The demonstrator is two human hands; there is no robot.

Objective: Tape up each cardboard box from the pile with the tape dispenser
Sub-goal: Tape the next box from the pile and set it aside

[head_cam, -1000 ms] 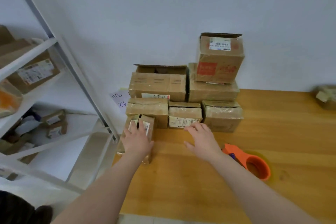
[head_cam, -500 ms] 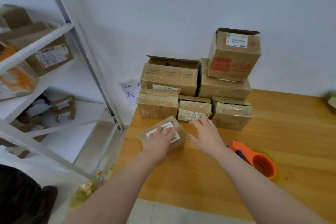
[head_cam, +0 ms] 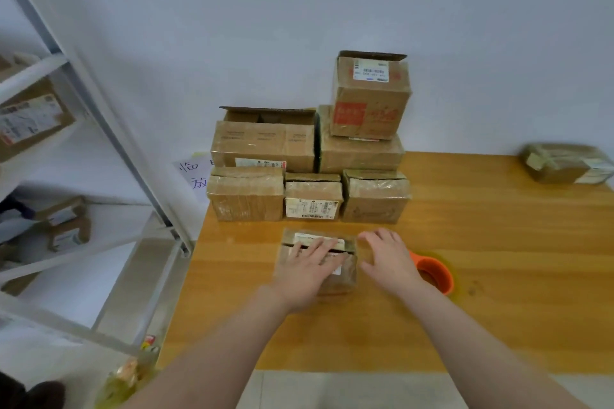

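A small cardboard box (head_cam: 345,271) with a white label lies on the wooden table (head_cam: 498,276) in front of the pile. My left hand (head_cam: 307,267) rests flat on top of it, fingers straight. My right hand (head_cam: 387,257) hovers open just to the right of the box, fingers spread. The orange tape dispenser (head_cam: 433,274) lies on the table right behind my right hand, partly hidden by it. The pile of cardboard boxes (head_cam: 309,176) is stacked against the wall, with one open-topped box (head_cam: 370,93) highest.
A taped parcel (head_cam: 564,163) sits at the table's far right. A white metal shelf rack (head_cam: 99,129) with more boxes stands left of the table. A handwritten paper note (head_cam: 192,173) hangs behind the pile.
My left hand has carried the small box from the table's left edge to the middle in front of the pile and laid it flat. My right hand stayed near the dispenser.
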